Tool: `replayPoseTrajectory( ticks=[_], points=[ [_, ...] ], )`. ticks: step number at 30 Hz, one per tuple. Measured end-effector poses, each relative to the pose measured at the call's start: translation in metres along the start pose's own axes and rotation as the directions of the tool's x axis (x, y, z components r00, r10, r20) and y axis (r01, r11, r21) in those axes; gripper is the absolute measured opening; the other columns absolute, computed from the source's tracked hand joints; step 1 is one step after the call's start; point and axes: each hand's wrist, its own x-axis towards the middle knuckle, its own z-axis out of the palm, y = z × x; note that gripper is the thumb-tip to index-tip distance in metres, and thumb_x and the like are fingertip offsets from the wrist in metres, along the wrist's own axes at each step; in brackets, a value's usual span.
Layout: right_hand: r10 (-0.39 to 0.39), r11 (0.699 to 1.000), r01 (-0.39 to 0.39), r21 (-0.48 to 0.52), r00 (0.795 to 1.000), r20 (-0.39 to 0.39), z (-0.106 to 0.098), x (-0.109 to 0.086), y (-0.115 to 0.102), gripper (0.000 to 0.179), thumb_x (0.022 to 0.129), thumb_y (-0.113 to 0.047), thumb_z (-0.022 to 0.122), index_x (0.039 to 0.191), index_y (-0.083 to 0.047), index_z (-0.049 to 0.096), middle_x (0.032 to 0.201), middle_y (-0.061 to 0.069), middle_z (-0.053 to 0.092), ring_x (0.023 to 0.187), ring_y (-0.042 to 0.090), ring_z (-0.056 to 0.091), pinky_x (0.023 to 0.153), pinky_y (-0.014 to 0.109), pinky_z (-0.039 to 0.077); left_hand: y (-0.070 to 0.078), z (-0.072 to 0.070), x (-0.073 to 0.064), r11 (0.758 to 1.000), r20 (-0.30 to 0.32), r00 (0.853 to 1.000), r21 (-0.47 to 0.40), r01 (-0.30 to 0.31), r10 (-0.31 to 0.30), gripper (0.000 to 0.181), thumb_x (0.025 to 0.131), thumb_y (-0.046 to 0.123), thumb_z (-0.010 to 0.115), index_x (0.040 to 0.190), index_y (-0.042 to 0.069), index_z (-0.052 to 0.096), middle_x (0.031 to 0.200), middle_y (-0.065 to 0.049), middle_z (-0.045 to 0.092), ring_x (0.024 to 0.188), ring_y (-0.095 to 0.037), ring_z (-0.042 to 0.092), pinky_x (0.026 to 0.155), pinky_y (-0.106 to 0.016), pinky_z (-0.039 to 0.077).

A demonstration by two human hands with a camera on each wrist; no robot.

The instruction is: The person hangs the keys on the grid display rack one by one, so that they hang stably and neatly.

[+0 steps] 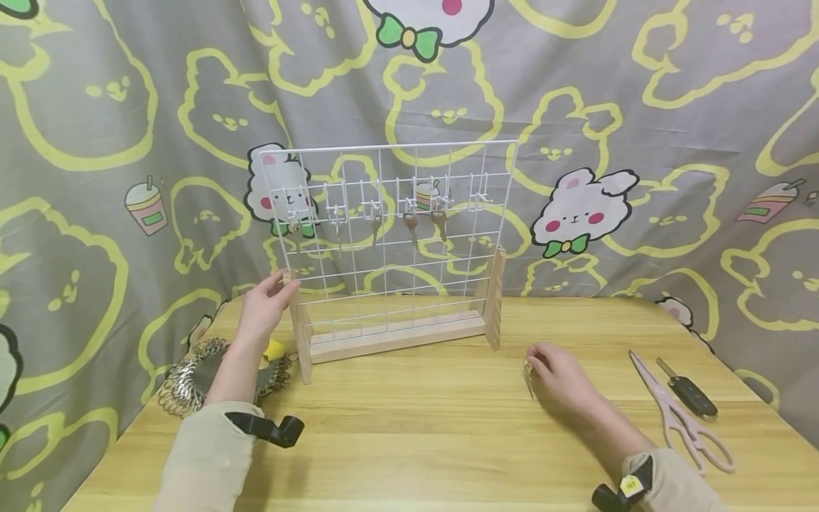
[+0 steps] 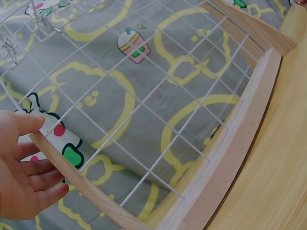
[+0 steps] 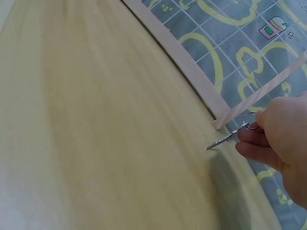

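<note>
A white wire grid rack (image 1: pixel 384 147) stands on a wooden base (image 1: pixel 397 342) at the middle back of the table. Small hooks run across its upper part, and keys (image 1: pixel 411 226) hang from several of them; the rightmost hook (image 1: pixel 477 200) bears none. My left hand (image 1: pixel 261 307) grips the top of the rack's left wooden side piece (image 2: pixel 64 167), thumb on its near edge. Low over the table, right of the rack, my right hand (image 1: pixel 563 373) pinches a metal key (image 3: pixel 223 141) by its ring end, the blade pointing out from the fingertips.
Beside the left forearm lies a pile of metal rings (image 1: pixel 182 384) with a yellow piece (image 1: pixel 274 350) at its edge. Pink-handled scissors (image 1: pixel 678 416) and a black car key (image 1: pixel 691 395) are on the right of the table. A patterned grey cloth (image 1: pixel 576 64) hangs behind.
</note>
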Motion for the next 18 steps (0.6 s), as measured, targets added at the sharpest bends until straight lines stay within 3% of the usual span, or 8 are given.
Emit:
replayPoseTrajectory(
  ticks=[7,12,18],
  points=[
    [-0.123,0.991,0.125,0.043,0.992,-0.042,-0.013,0.013,-0.008,0.009,0.083,0.013,0.058,0.082,0.004,0.059,0.07,0.004,0.059,0.059,0.011,0.057,0.052,0.022,0.051,0.002,0.001,-0.001,1.0,0.002,1.0,0.009,0.002,-0.002,0.067,0.096,0.033,0.051,0.148,0.009,0.018,0.148,-0.022,0.025,0.134,-0.034,0.026,0.109,-0.045,0.023],
    [-0.146,0.988,0.147,0.053,0.989,-0.022,-0.027,0.025,-0.016,0.01,0.081,0.016,0.058,0.089,0.011,0.06,0.076,0.011,0.061,0.063,0.016,0.06,0.056,0.021,0.053,0.002,0.001,-0.001,1.0,0.004,1.0,0.01,-0.002,0.002,0.067,0.095,0.034,0.051,0.148,0.009,0.018,0.148,-0.022,0.025,0.134,-0.034,0.026,0.109,-0.045,0.024],
    [-0.196,0.98,0.193,-0.044,0.978,-0.074,-0.05,0.046,-0.033,0.01,0.08,0.012,0.063,0.089,0.007,0.065,0.079,0.012,0.063,0.064,0.018,0.06,0.057,0.026,0.053,0.001,0.0,-0.001,1.0,0.007,1.0,0.01,-0.004,0.004,0.069,0.095,0.036,0.051,0.149,0.01,0.017,0.148,-0.022,0.025,0.134,-0.034,0.026,0.109,-0.046,0.023]
  ],
)
